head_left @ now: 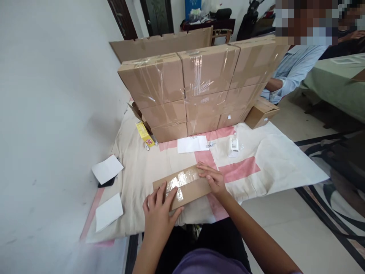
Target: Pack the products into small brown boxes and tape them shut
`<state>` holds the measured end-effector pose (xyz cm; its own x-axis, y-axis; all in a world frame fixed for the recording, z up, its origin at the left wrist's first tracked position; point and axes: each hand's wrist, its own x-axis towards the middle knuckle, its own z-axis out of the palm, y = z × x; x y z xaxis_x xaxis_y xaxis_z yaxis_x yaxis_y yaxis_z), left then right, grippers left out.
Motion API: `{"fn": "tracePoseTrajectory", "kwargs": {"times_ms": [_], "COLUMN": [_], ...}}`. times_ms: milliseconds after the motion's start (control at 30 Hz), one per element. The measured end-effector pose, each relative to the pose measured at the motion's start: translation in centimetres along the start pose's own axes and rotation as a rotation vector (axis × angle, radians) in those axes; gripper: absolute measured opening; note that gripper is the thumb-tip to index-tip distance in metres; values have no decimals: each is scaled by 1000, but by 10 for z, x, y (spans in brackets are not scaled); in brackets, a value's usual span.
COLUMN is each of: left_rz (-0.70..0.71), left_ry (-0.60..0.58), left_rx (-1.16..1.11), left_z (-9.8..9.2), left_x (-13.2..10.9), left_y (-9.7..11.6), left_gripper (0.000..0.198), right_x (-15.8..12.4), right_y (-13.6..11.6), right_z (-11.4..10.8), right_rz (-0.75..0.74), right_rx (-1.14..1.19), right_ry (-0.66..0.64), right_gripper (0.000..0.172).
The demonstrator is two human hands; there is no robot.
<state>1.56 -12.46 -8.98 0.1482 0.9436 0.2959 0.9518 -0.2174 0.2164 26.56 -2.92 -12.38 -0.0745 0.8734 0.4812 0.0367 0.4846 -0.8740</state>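
Note:
A flat cardboard box (194, 192) lies on the cloth-covered table in front of me, tilted a little, its right end farther away. Strips of shiny clear tape (182, 179) run along its top. My left hand (160, 201) rests over the box's left part, fingers spread on the tape and thumb by the near edge. At the right end, my right hand (213, 179) lies with its fingers stretched over the top near the far corner. Both hands touch the box; the undersides of the fingers are hidden.
Taped cardboard boxes (205, 72) form a wall at the back. Before it are a yellow packet (145, 134), white paper (192, 144) and a white tape dispenser (233, 147). White sheets (107, 169) lie left, beside the wall. Another person's sleeve (299, 68) shows behind a smaller box (261, 113).

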Motion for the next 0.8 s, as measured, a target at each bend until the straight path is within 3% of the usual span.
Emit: {"fn": "tracePoseTrajectory", "kwargs": {"times_ms": [233, 500, 633, 800], "left_rz": [-58, -2, 34, 65], "left_ry": [96, 151, 147, 176], "left_rx": [-10, 140, 208, 157], "left_z": [15, 19, 17, 29], "left_x": [-6, -5, -5, -5], "left_y": [19, 21, 23, 12], "left_gripper": [44, 34, 34, 37], "right_x": [4, -7, -17, -39], "right_y": [4, -10, -15, -17], "right_z": [2, -2, 7, 14], "right_rz": [17, 164, 129, 145], "right_rx": [20, -32, -64, -176], "right_ry": [-35, -52, -65, 14], "right_gripper": [27, 30, 22, 32]}}
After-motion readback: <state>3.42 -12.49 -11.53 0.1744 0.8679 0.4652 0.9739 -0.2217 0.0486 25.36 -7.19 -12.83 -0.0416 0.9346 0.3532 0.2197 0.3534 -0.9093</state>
